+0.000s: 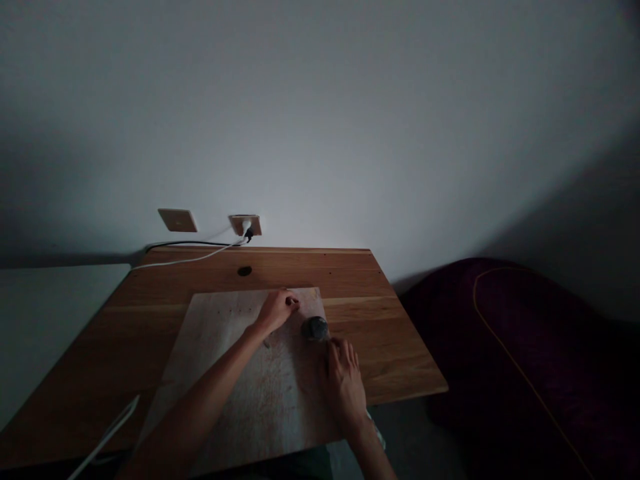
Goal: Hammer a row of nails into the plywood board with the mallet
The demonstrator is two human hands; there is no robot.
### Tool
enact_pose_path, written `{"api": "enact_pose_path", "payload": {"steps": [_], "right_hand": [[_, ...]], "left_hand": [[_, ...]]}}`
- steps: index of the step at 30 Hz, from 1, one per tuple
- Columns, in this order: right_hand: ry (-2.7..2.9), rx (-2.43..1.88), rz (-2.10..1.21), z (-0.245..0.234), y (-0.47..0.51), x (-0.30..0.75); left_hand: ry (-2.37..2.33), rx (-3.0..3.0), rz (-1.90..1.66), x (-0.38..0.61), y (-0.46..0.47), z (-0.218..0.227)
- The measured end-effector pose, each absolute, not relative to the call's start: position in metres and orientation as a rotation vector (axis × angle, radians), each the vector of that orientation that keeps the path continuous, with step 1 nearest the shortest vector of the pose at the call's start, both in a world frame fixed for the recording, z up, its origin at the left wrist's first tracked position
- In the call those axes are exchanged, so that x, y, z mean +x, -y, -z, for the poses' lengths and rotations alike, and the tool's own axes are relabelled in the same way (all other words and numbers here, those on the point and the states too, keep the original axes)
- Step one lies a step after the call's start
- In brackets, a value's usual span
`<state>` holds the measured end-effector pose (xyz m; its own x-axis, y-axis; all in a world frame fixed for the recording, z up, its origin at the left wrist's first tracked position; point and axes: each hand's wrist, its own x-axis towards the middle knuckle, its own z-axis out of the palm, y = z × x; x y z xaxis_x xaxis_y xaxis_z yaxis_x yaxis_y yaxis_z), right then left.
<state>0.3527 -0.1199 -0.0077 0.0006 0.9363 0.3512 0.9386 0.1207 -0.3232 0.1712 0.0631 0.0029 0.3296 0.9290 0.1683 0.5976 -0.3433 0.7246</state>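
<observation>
A pale, worn wooden board lies on the wooden table. My left hand is over the board's far right part, fingers curled together in a pinch. A small dark spot shows between those fingertips, too dim to make out. By the board's right edge sits a dark grey, rounded lump, its material unclear. Just below it my right hand rests palm down at the board's edge, fingers laid forward and holding nothing that I can see. A small greyish piece lies on the board beside my left wrist.
The wooden table meets a pale wall, with a dark round hole near its back. White and black cables run left from the wall socket. A white cable rises front left. Right of the table is a dark purple beanbag-like mass.
</observation>
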Motion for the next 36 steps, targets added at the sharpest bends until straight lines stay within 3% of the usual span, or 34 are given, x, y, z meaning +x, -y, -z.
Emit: {"api": "enact_pose_path", "payload": {"steps": [17, 24, 36], "right_hand": [[1.924, -1.774, 0.041, 0.013, 0.120, 0.355], [1.920, -1.752, 0.052, 0.012, 0.120, 0.354], [1.902, -1.768, 0.049, 0.014, 0.122, 0.352]], "left_hand": [[-1.220, 2.066, -0.900, 0.166, -0.060, 0.010], [-1.042, 1.979, -1.015, 0.114, -0.072, -0.006], [-0.933, 1.717, -0.727, 0.116, -0.019, 0.003]]}}
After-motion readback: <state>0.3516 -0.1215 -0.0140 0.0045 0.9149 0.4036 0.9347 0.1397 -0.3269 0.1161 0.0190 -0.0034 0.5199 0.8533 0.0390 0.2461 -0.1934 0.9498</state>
